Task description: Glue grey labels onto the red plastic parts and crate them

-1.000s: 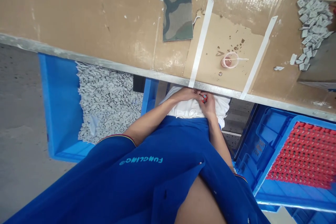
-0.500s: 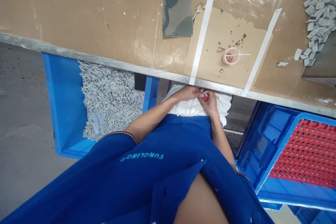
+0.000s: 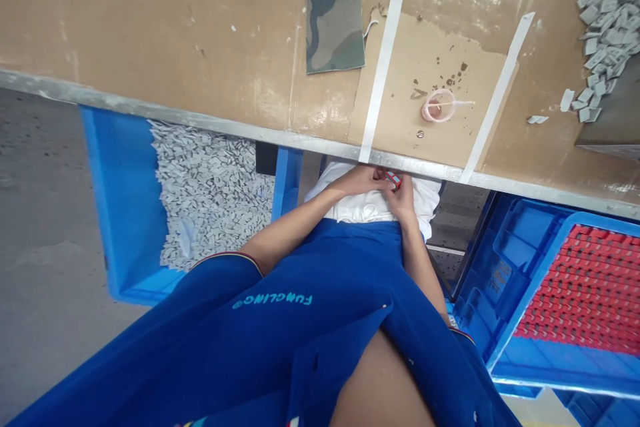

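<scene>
A small red part with a light grey inset (image 3: pixel 393 178) is held between my two hands, over the white cloth on my lap and just below the table's front edge. My left hand (image 3: pixel 364 179) is closed, its fingertips meeting the red part from the left. My right hand (image 3: pixel 401 197) pinches the same part from the right, with thumb and fingers wrapped round it. The fingers partly cover the part, so its exact kind does not show.
On the table (image 3: pixel 200 47) stand a small clear cup (image 3: pixel 440 107) with a thin stick, a camouflage cloth (image 3: pixel 335 20), and a heap of grey pieces (image 3: pixel 607 27). A blue bin (image 3: pixel 133 213) of grey pieces is at left; a blue crate (image 3: pixel 530 267) holds rows of red parts at right.
The red part has turned in my fingers and shows more of its red and light grey face. Both hands stay in almost the same place.
</scene>
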A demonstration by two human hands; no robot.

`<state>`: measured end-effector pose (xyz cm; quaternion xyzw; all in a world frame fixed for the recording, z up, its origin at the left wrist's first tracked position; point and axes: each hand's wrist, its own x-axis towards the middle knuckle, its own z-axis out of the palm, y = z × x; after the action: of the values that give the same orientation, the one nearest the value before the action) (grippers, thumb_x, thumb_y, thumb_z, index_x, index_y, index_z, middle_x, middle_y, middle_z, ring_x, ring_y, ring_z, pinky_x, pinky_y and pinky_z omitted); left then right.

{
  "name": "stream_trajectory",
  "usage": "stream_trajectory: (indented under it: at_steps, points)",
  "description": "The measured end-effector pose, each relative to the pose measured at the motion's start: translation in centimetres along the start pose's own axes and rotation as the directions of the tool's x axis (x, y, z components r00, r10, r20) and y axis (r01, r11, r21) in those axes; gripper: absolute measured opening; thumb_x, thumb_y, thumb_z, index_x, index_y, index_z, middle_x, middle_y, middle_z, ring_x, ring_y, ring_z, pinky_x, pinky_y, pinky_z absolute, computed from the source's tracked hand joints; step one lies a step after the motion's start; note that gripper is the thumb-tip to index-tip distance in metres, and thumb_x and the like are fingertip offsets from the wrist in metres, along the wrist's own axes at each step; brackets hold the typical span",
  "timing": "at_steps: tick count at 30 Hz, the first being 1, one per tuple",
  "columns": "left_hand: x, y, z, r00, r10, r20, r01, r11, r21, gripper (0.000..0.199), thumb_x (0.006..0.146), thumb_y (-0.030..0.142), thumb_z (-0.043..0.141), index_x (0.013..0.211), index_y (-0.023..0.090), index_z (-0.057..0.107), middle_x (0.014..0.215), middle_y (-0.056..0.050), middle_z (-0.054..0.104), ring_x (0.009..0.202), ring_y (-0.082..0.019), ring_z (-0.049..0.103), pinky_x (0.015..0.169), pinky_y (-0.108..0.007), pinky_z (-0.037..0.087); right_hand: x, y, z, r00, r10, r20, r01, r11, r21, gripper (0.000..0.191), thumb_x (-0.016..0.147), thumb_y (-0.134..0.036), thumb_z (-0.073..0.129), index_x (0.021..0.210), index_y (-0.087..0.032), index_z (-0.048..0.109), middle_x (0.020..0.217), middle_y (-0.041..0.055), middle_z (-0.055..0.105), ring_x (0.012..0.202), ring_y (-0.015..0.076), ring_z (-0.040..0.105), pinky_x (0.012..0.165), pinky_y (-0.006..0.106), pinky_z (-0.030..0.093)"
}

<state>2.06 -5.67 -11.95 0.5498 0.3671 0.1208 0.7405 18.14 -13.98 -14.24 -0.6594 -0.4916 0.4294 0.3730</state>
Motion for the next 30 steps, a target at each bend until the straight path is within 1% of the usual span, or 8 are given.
stream_trajectory:
  at_steps: [5, 7, 13, 19, 23, 25, 28, 30]
  points:
    - [-0.2, 0.6, 1.4, 0.980, 0.132, -0.147, -0.082, 0.948, 0.306, 0.028, 0.084, 0.039, 0.075, 0.097, 0.015, 0.071, 0.100, -0.009, 0.077, 0.095, -0.025, 0.070, 0.087, -0.035, 0.054, -0.1, -0.1, 0.3, 0.999, 0.028, -0.036, -0.024, 0.994, 0.104, 0.038, 0.088, -0.051, 0.070, 0.111, -0.024, 0.058, 0.107, 0.0078, 0.070, 0.100, 0.0251, 0.068, 0.095, 0.045, 0.057]
    - [-0.1, 0.5, 1.8, 0.970, 0.157, -0.186, -0.089, 0.940, 0.329, 0.027, 0.087, 0.040, 0.072, 0.097, 0.014, 0.071, 0.100, -0.009, 0.077, 0.096, -0.026, 0.069, 0.088, -0.035, 0.054, -0.1, -0.1, 0.3, 0.998, 0.047, -0.044, -0.041, 0.991, 0.131, 0.039, 0.087, -0.053, 0.071, 0.109, -0.023, 0.058, 0.104, 0.0074, 0.072, 0.096, 0.0236, 0.069, 0.092, 0.043, 0.058]
    - [0.5, -0.8, 2.2, 0.969, 0.103, -0.223, -0.066, 0.983, 0.169, 0.023, 0.086, 0.036, 0.069, 0.092, 0.014, 0.071, 0.086, -0.004, 0.074, 0.081, -0.019, 0.066, 0.073, -0.028, 0.051, 0.0, -0.2, 0.2, 0.993, 0.104, -0.047, -0.097, 0.985, 0.144, 0.039, 0.082, -0.051, 0.074, 0.104, -0.022, 0.058, 0.096, 0.0065, 0.074, 0.087, 0.0218, 0.068, 0.084, 0.040, 0.059]
    - [0.5, -1.1, 2.0, 0.986, 0.049, -0.159, -0.068, 0.991, -0.114, 0.026, 0.082, 0.036, 0.072, 0.096, 0.014, 0.071, 0.086, -0.004, 0.074, 0.079, -0.017, 0.065, 0.073, -0.027, 0.051, -0.1, -0.5, 0.1, 0.991, 0.127, -0.032, -0.121, 0.983, 0.137, 0.037, 0.079, -0.047, 0.074, 0.102, -0.022, 0.058, 0.093, 0.0043, 0.071, 0.087, 0.0218, 0.066, 0.085, 0.040, 0.057]
    - [0.5, -1.1, 1.8, 0.992, 0.024, -0.128, -0.047, 0.982, -0.182, 0.034, 0.083, 0.039, 0.075, 0.104, 0.012, 0.071, 0.094, -0.008, 0.077, 0.086, -0.018, 0.069, 0.077, -0.028, 0.053, 0.0, -0.9, 0.0, 0.991, 0.130, -0.015, -0.127, 0.984, 0.124, 0.039, 0.076, -0.046, 0.073, 0.103, -0.022, 0.057, 0.093, 0.0037, 0.070, 0.084, 0.0207, 0.063, 0.080, 0.036, 0.055]
    - [0.4, -1.1, 1.8, 0.987, 0.024, -0.160, -0.040, 0.995, -0.093, 0.032, 0.088, 0.039, 0.072, 0.104, 0.012, 0.072, 0.093, -0.008, 0.077, 0.084, -0.019, 0.070, 0.076, -0.028, 0.054, 0.1, -1.1, 0.0, 0.991, 0.136, -0.008, -0.135, 0.985, 0.108, 0.038, 0.076, -0.046, 0.072, 0.101, -0.022, 0.056, 0.090, 0.0028, 0.069, 0.080, 0.0197, 0.062, 0.076, 0.035, 0.054]
    - [0.2, -1.0, 1.9, 0.972, 0.045, -0.229, -0.018, 0.993, 0.120, 0.032, 0.095, 0.042, 0.064, 0.090, 0.012, 0.073, 0.080, -0.006, 0.075, 0.075, -0.020, 0.069, 0.070, -0.029, 0.054, 0.2, -1.3, -0.1, 0.989, 0.151, -0.001, -0.150, 0.986, 0.074, 0.033, 0.078, -0.045, 0.070, 0.098, -0.023, 0.055, 0.084, 0.0011, 0.068, 0.074, 0.0185, 0.059, 0.070, 0.033, 0.051]
    - [0.1, -0.9, 2.0, 0.965, 0.062, -0.255, -0.012, 0.981, 0.195, 0.034, 0.096, 0.041, 0.060, 0.083, 0.013, 0.072, 0.078, -0.006, 0.075, 0.078, -0.022, 0.070, 0.074, -0.031, 0.055, 0.2, -1.4, 0.0, 0.987, 0.159, -0.004, -0.159, 0.986, 0.049, 0.032, 0.078, -0.044, 0.068, 0.098, -0.023, 0.054, 0.081, 0.0003, 0.067, 0.072, 0.0183, 0.058, 0.068, 0.032, 0.049]
